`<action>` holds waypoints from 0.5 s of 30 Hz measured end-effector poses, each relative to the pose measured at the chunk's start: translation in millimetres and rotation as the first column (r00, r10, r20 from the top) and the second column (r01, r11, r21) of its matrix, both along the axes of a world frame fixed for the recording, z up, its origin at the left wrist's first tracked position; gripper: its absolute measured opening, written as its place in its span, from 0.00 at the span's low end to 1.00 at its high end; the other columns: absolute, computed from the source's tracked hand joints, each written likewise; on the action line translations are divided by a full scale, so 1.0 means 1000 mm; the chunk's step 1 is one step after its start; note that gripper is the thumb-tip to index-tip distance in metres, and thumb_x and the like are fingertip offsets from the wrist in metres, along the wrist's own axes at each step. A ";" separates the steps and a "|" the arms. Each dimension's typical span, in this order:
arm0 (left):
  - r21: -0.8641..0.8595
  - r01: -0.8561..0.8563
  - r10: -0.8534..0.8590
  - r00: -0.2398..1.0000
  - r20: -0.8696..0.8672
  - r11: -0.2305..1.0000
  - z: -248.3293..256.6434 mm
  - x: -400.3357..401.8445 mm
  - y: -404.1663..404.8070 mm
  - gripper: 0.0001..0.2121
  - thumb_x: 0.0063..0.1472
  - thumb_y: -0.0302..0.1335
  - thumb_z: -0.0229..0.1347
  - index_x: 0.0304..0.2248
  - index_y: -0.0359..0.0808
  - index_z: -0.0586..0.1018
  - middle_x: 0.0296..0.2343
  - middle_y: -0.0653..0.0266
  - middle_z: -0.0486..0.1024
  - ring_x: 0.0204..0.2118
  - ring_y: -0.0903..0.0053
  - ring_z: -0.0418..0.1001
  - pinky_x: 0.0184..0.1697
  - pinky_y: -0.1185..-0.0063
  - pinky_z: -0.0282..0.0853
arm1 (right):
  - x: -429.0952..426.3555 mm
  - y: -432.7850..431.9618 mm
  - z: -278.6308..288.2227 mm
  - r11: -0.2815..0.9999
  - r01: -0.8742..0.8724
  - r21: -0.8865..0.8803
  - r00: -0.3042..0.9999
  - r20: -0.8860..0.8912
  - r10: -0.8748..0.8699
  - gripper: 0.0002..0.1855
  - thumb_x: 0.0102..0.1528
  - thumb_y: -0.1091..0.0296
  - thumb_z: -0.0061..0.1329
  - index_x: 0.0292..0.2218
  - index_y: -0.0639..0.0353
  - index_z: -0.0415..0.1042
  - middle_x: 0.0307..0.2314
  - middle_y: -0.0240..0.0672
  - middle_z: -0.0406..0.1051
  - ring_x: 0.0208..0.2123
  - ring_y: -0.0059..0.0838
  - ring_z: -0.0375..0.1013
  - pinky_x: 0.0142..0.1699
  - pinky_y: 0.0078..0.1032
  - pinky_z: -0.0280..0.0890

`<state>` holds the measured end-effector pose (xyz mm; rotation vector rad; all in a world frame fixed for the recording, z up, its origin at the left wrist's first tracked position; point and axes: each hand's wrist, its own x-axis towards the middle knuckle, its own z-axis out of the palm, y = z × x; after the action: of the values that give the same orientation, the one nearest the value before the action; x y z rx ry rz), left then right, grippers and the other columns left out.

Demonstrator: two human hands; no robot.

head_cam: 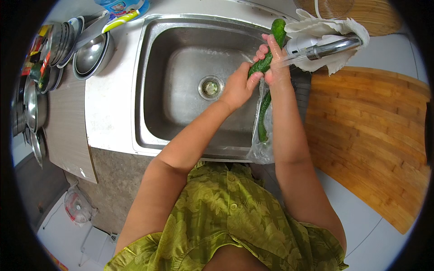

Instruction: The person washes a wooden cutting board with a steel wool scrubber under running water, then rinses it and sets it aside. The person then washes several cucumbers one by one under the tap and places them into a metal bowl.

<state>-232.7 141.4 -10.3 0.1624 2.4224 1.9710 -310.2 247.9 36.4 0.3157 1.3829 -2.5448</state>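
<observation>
Both of my hands are on a wet green cucumber (278, 30), held slanted over the right side of the stainless steel sink (183, 84). My left hand (241, 83) grips its lower end. Higher up, my right hand (277, 61) wraps the middle, thumb and fingers around it. Water runs from the metal faucet (330, 47) onto my right hand. A second, thin curved cucumber (262, 123) lies on a clear plastic bag (262, 154) at the sink's right edge, partly hidden by my right forearm.
A wooden cutting board (366, 135) lies on the right. White cloth (342, 30) wraps the faucet. Metal bowls (93, 56) and a knife with a yellow-green handle (120, 21) stand at the left, near a blue plastic bottle (123, 6). Green scraps (211, 87) sit in the drain.
</observation>
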 end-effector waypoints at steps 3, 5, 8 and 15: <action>-0.049 0.045 -0.053 0.982 -0.181 0.998 -0.008 0.003 0.003 0.24 0.57 0.27 0.53 0.49 0.26 0.58 0.41 0.47 0.65 0.46 0.61 0.65 0.50 0.75 0.60 | 0.002 0.001 -0.002 0.992 -0.028 0.122 1.000 -0.009 0.030 0.21 0.53 0.55 0.50 0.40 0.62 0.63 0.17 0.30 0.61 0.17 0.22 0.60 0.24 0.24 0.61; 0.023 0.106 -0.105 0.993 -0.050 0.994 -0.010 0.002 0.002 0.29 0.55 0.24 0.55 0.52 0.26 0.54 0.47 0.46 0.60 0.52 0.60 0.60 0.55 0.74 0.54 | 0.007 -0.001 -0.004 0.998 -0.021 0.062 0.999 -0.033 0.023 0.23 0.54 0.53 0.48 0.42 0.63 0.61 0.18 0.31 0.62 0.18 0.23 0.61 0.25 0.24 0.61; 0.120 0.105 -0.091 0.989 -0.112 0.987 -0.021 0.000 0.002 0.27 0.56 0.27 0.54 0.51 0.27 0.55 0.42 0.51 0.66 0.43 0.67 0.68 0.46 0.76 0.64 | 0.014 -0.002 -0.003 0.999 -0.033 -0.003 0.999 -0.035 0.033 0.21 0.55 0.57 0.48 0.43 0.62 0.60 0.22 0.32 0.64 0.22 0.24 0.64 0.28 0.25 0.63; 0.363 0.111 -0.217 0.940 0.264 0.925 0.005 -0.003 -0.008 0.24 0.60 0.30 0.49 0.51 0.29 0.56 0.25 0.65 0.69 0.22 0.85 0.67 0.20 0.85 0.65 | 0.028 -0.002 -0.015 0.967 -0.120 0.227 0.969 -0.186 0.164 0.17 0.51 0.76 0.51 0.41 0.60 0.59 0.34 0.36 0.66 0.32 0.25 0.68 0.39 0.23 0.65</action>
<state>-235.7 133.2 -5.0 0.0612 1.8070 2.1416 -282.0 246.0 21.3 -0.0120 1.6936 -2.3680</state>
